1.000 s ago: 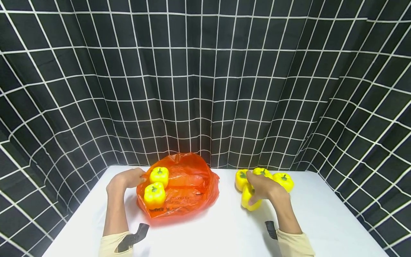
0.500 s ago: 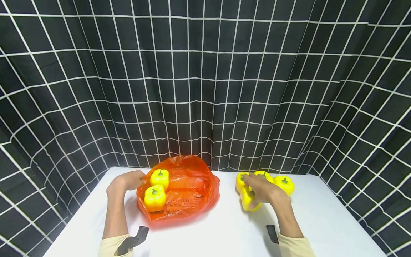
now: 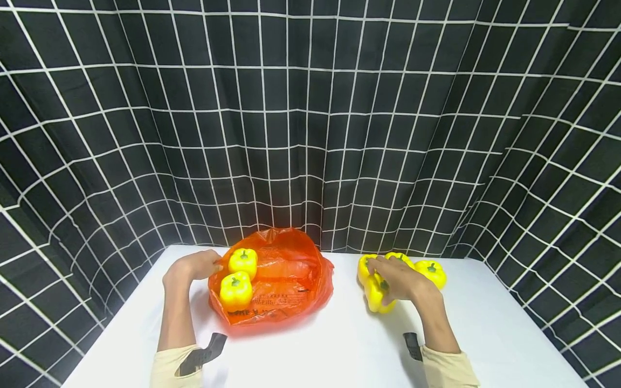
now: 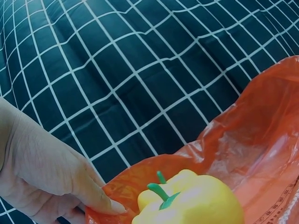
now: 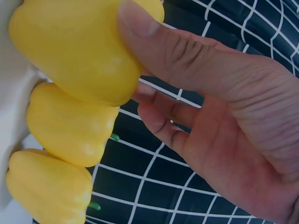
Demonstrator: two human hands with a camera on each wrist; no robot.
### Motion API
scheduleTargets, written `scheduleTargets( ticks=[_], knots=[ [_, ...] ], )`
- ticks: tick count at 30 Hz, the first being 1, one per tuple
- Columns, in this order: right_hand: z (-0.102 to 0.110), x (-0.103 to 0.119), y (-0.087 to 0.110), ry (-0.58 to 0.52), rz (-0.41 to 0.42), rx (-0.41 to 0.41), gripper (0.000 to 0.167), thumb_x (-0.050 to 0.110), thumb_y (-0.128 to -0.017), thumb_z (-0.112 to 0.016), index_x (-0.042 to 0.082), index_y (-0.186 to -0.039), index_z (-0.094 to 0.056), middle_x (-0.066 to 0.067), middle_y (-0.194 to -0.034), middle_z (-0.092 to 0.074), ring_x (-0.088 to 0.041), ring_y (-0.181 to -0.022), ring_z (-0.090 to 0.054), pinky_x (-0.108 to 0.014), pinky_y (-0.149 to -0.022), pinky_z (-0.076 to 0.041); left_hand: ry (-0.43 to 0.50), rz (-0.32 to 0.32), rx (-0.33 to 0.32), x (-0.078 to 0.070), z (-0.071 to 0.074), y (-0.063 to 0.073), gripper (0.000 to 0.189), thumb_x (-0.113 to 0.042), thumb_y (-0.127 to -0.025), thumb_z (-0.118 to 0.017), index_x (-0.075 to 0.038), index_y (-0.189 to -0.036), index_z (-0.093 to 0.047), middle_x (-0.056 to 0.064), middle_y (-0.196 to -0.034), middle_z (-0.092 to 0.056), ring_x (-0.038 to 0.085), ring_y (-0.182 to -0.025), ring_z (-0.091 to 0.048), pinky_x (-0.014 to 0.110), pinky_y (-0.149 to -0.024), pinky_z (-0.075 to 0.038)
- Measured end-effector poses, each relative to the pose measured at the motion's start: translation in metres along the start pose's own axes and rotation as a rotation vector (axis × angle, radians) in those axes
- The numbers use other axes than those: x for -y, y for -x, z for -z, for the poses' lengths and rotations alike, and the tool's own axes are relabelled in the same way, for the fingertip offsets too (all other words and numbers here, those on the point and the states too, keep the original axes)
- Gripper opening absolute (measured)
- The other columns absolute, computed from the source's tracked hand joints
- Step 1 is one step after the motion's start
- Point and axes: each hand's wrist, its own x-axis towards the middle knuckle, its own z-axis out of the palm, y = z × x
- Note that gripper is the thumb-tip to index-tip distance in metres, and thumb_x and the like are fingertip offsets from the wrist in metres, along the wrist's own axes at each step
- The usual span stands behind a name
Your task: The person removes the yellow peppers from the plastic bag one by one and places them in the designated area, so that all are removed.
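My left hand (image 3: 196,265) pinches the left rim of an open red plastic bag (image 3: 310,275), thumb on the inside in the left wrist view. Two yellow bell peppers with green stems sit in the bag's left side, a rear pepper (image 3: 243,261) and a front pepper (image 3: 235,291). At the right, my right hand (image 3: 400,277) grips the nearest yellow bell pepper (image 3: 374,296) of a group. The right wrist view has the thumb (image 5: 140,23) pressed on that pepper (image 5: 74,51), with the other fingers partly hidden behind it.
Beside the gripped pepper are a back-left pepper (image 3: 364,269), a pepper behind the hand (image 3: 400,257) and a right-hand pepper (image 3: 432,272). The white table (image 3: 310,355) meets a black curtain (image 3: 310,134) with white grid lines at the back and sides.
My right fingers have settled further over the near bell pepper, which stays in about the same spot. The left hand keeps its hold on the bag. The head view has shifted slightly.
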Motion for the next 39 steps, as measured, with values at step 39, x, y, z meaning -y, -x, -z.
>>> scheduleTargets(
  ticks=[39],
  knots=[
    [0.015, 0.010, 0.002, -0.080, 0.076, -0.035, 0.062, 0.014, -0.076, -0.092, 0.015, -0.131, -0.064, -0.007, -0.121, -0.064, -0.026, -0.110, -0.058, -0.052, -0.097, -0.058, 0.014, 0.031, -0.008, 0.001, 0.000, 0.002, 0.028, -0.016, -0.101, -0.063, -0.006, -0.126, -0.072, 0.007, -0.110, -0.072, 0.026, -0.104, -0.064, 0.062, -0.109, -0.051]
  ],
)
